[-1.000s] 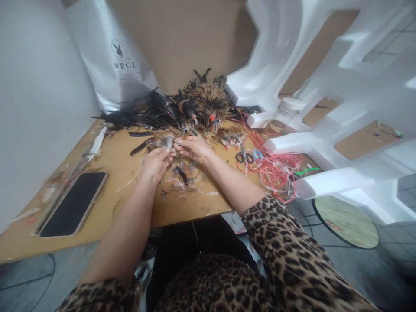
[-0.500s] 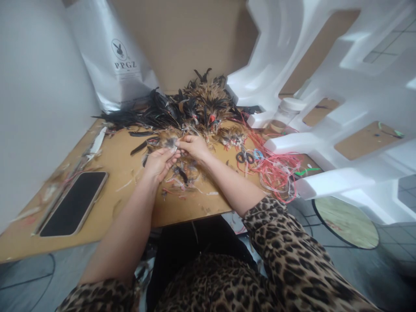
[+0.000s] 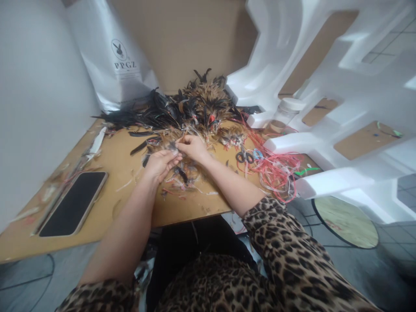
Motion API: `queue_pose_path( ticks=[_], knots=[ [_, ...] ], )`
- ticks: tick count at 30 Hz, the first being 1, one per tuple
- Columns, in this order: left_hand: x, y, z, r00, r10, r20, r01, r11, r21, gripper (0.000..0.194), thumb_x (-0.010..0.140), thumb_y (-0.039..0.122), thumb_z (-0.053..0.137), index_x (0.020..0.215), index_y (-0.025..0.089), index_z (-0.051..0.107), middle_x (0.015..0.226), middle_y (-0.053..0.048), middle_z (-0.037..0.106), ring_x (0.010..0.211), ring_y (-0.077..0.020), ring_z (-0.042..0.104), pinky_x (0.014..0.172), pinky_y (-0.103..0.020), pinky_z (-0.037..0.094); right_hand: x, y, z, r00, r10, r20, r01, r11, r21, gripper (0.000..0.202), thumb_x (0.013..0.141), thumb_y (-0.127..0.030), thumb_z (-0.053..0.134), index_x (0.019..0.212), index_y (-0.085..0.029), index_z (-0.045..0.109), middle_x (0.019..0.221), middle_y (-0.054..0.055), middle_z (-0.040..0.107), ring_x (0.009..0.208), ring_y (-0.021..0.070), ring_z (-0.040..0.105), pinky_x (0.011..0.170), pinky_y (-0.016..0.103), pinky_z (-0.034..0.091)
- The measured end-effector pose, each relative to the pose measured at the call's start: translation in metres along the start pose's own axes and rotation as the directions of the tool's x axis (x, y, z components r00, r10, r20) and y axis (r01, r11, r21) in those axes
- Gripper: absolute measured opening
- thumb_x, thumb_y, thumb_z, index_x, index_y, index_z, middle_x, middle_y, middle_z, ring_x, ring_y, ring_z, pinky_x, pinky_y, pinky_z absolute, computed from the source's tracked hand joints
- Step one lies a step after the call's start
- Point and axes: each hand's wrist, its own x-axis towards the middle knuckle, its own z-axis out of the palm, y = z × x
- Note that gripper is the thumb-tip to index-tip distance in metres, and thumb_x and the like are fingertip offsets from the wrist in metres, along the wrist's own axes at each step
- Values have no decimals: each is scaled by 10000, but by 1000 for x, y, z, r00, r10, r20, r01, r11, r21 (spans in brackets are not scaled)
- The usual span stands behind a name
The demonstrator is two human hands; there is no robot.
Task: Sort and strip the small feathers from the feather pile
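My left hand point(image 3: 160, 164) is closed, thumb and fingers pinched on a small brown and grey feather point(image 3: 169, 145) above the table. My right hand point(image 3: 192, 148) meets it from the right, its fingertips pinched at the same feather's base. Whether one feather or a small bunch is held, I cannot tell. Just behind the hands lies a heap of black feathers point(image 3: 156, 108) and brown feathers point(image 3: 208, 95). A low bunch of brown fluffy feathers point(image 3: 232, 137) sits right of my right hand. Feather scraps point(image 3: 182, 175) lie under the hands.
A phone point(image 3: 74, 203) lies at the left. Scissors with black handles point(image 3: 245, 157) and a tangle of pink string point(image 3: 279, 173) are at the right, near a lidded clear jar point(image 3: 289, 110). White foam packing point(image 3: 325, 143) crowds the right side; a silver bag point(image 3: 120, 82) stands behind.
The fingers have shifted slightly at the feather's base, and the left fingertips have moved a little right. The feather now shows less between the hands. Everything else stays put.
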Motion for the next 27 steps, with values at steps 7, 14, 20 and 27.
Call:
queue_pose_path(
  ticks=[7,14,20,27],
  knots=[
    [2,5,-2,999,49,-22,-51,994,-99,30,693,48,651,720,61,656,681,-80,671,567,-69,619,531,-117,494,0,-2,-2,992,116,47,-122,976,179,265,630,-308,712,815,-126,660,644,-9,637,547,48,524,555,173,418],
    [3,15,-6,992,67,-104,-92,962,-258,86,741,27,602,702,97,634,672,-31,646,550,-32,590,520,-79,482,-6,-7,-2,925,224,305,-327,881,343,281,577,-250,764,814,-129,674,735,22,686,634,63,592,600,173,447],
    [4,12,-8,988,100,-116,-120,975,-189,41,720,48,631,709,85,644,681,-50,660,561,-50,606,515,-96,487,-6,-8,1,966,207,152,-234,954,188,114,629,-188,694,683,-100,646,518,-26,590,482,40,485,542,178,391],
    [4,10,-8,983,135,-123,-136,991,-2,28,697,105,657,687,81,647,708,-78,683,579,-77,632,495,-110,478,0,-5,-8,993,-38,110,56,985,-164,155,683,-258,618,709,-111,657,595,-27,591,546,46,463,563,176,356]
  ],
)
